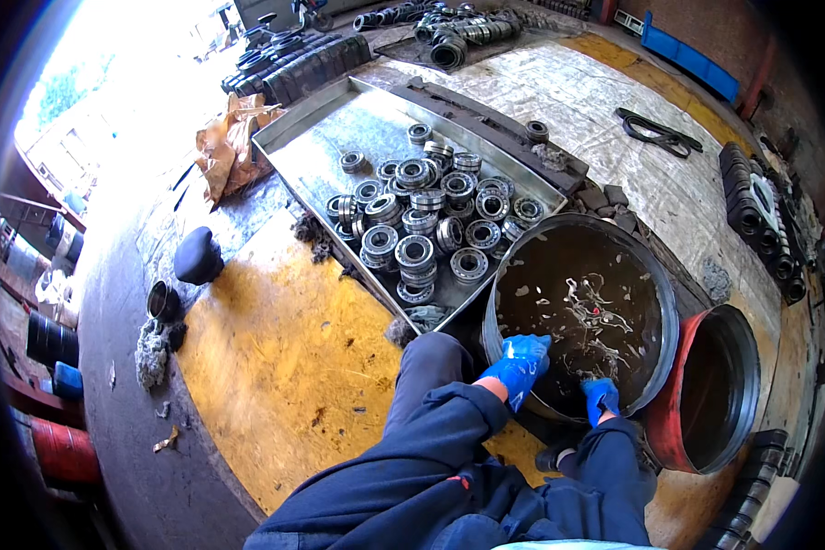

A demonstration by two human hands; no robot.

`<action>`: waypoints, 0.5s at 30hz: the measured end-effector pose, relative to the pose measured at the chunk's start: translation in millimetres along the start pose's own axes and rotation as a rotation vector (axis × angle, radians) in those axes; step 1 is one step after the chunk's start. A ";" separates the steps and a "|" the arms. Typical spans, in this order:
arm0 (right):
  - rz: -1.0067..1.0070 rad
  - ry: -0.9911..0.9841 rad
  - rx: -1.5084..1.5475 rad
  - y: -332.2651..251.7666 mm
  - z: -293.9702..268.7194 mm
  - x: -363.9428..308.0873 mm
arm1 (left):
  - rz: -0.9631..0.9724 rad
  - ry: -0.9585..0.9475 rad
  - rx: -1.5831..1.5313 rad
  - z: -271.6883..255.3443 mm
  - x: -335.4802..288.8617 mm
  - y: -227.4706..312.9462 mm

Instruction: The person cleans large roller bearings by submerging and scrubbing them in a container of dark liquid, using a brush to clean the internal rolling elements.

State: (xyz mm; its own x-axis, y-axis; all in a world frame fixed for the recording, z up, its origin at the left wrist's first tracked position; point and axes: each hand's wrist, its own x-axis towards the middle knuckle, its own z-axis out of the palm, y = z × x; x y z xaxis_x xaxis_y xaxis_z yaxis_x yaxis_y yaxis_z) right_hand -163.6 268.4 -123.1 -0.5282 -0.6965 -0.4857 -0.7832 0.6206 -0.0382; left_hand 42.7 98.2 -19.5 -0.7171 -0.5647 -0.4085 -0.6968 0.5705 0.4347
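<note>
Grip: left hand (520,362), blue-gloved, fingers curled, at the near left rim of the large grey drum (669,312); could not tell whether it was closed on the rim, on some object, or on nothing. Right hand (601,397), also gloved, hung inside the near edge, fingers pointing down toward the brown liquid (545,275); its fingertips were too unclear to say whether they were together or pinching anything. The two hands stood apart.

Progress: work at the drum looked under way, by my judgement. A large heap of bearings (414,252) lay in the metal tray (376,119), some stacked, some tipped on edge. Could not tell which, if any, had been dealt with. No bearing showed in either hand. Whatever lay under the liquid was hidden, so the amount left could not be counted.

Position: drum directly beneath both hands, its liquid just beyond the right fingers. Pale strands (598,307) floated farther out, toward the middle. Bearings lay left of and beyond the left hand, well clear of the fingers. Red drum (666,403) stood to the right, beside the grey one.
</note>
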 end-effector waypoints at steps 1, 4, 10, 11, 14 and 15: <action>-0.031 -0.014 -0.027 -4.8 -5.7 0.5 | -0.001 0.002 0.000 -1.4 -1.3 0.2; -0.152 0.088 -0.148 -2.2 1.7 0.9 | 0.015 -0.029 0.007 -4.7 -4.3 6.7; -0.187 0.149 0.009 13.9 17.0 -8.7 | -0.006 -0.024 -0.015 -6.3 -6.6 3.6; -0.118 0.081 0.096 17.0 14.8 -12.3 | -0.013 -0.013 -0.012 -3.3 -5.0 4.3; 0.066 0.054 0.100 13.5 12.3 -14.0 | 0.004 -0.001 -0.004 0.1 0.0 2.2; 0.127 0.045 0.102 11.5 11.8 -13.9 | 0.016 0.000 -0.002 -0.7 0.7 2.2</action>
State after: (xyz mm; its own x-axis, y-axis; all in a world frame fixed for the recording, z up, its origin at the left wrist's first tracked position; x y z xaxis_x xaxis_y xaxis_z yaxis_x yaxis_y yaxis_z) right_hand -161.4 289.4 -127.2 -0.6366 -0.6241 -0.4529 -0.6732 0.7363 -0.0683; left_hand 40.6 98.6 -18.3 -0.7279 -0.5556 -0.4019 -0.6856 0.5782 0.4423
